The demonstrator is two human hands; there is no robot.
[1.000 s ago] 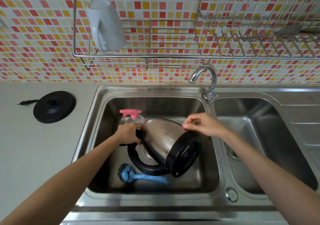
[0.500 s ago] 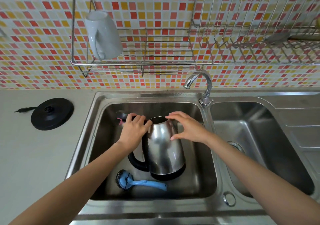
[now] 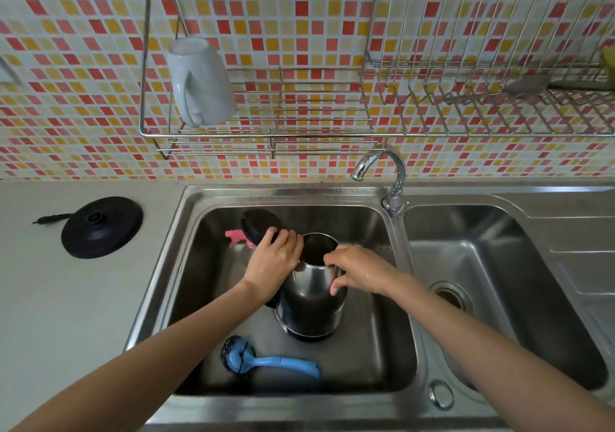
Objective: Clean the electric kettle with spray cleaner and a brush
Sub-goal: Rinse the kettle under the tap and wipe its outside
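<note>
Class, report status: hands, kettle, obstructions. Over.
Left hand grips kettle top, lid open. Right hand holds rim. Kettle upright in sink. Brush, spray bottle alongside, nothing blocking.

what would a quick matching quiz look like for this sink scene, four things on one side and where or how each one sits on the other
Things:
1 kettle
2 brush
3 mug
4 kettle base

Places:
a upside down on the wire rack
b on the counter
c lying flat on the basin floor
d upright in the basin, lid open

Pairs: 1-d, 2-c, 3-a, 4-b
</note>
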